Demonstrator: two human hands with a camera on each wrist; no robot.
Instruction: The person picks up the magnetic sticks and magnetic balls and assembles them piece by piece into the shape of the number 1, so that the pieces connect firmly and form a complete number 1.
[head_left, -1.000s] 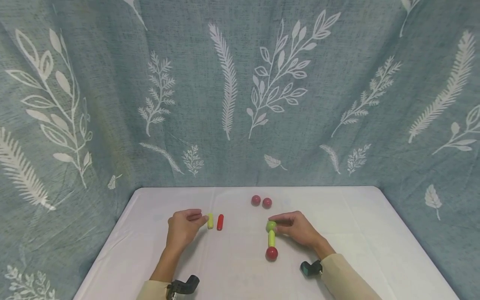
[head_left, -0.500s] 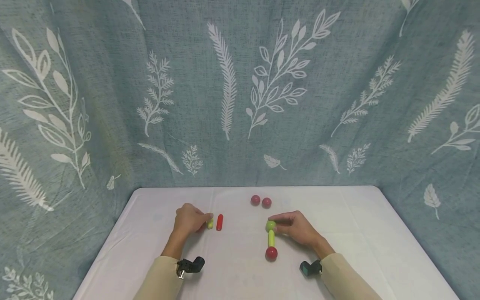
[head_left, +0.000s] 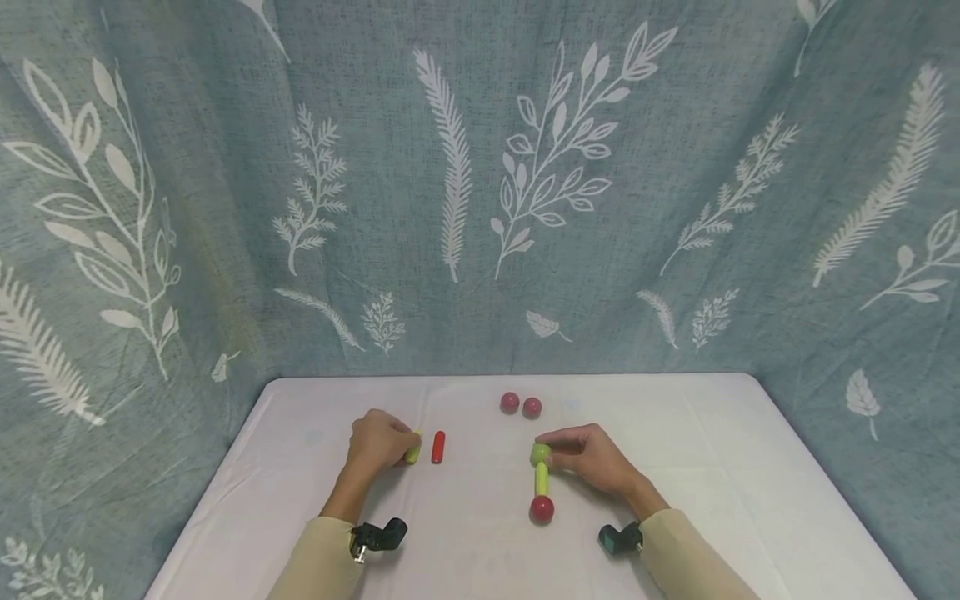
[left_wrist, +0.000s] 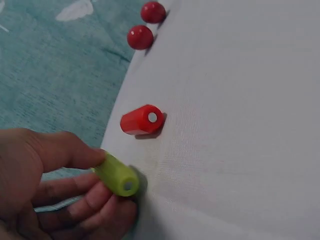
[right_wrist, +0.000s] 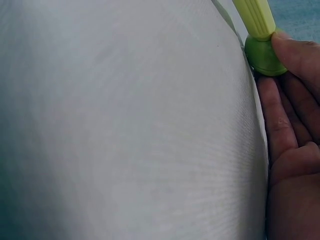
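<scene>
The left hand (head_left: 377,440) pinches a lime stick (left_wrist: 116,175), well left of the green ball (head_left: 540,453) the right hand (head_left: 592,458) grips; from it a second stick (head_left: 542,481) runs nearward to a red ball (head_left: 542,509).

Beige sleeves (head_left: 321,560), black wrist cameras (head_left: 386,535)

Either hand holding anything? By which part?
Left hand: yellow-green rod, pinched near its far end. Right hand: ball-and-rod piece, by its green ball.

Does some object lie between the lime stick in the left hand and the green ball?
Yes: the red stick lies on the table between the lime stick and the green ball, nearer the left hand.
</scene>
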